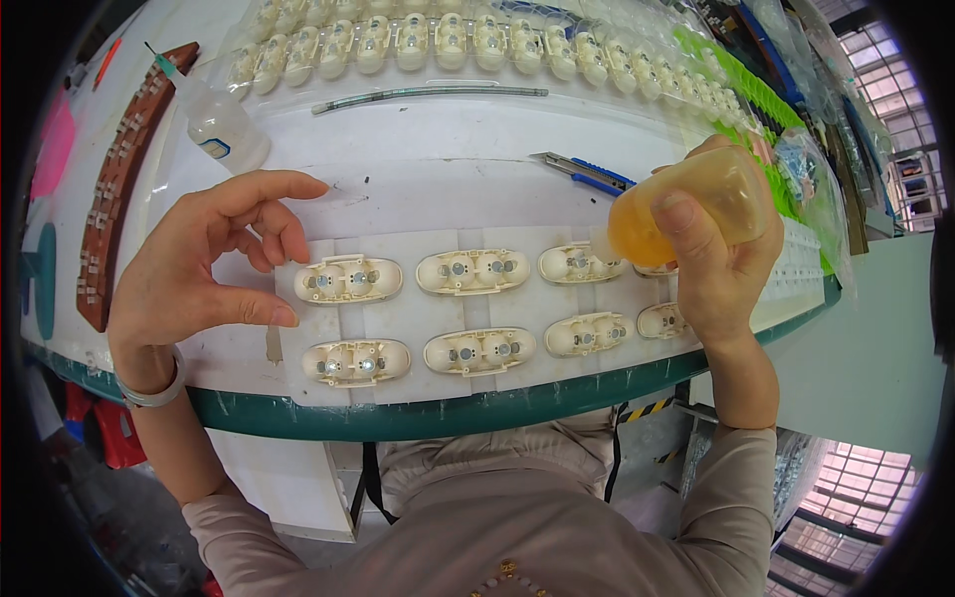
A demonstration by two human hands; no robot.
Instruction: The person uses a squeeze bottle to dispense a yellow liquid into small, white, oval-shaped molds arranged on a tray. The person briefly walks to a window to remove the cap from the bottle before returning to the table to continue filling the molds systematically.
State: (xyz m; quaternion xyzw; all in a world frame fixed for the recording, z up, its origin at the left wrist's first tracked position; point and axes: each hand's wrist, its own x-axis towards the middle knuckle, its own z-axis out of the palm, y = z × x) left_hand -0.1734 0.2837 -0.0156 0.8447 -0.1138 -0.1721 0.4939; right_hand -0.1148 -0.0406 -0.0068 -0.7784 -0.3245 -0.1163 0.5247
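From my end I see a small-parts assembly workshop: identical cream housings sit in rows near and far across the tabletop, beside a blue utility knife.

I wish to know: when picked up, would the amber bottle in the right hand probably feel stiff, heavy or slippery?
The amber bottle probably gives when squeezed, judging by its translucent, plastic-looking wall. Its weight likely shifts with tilting: darker amber content gathers at the lower end. Its smooth, rounded side may slip in the right hand if wet.
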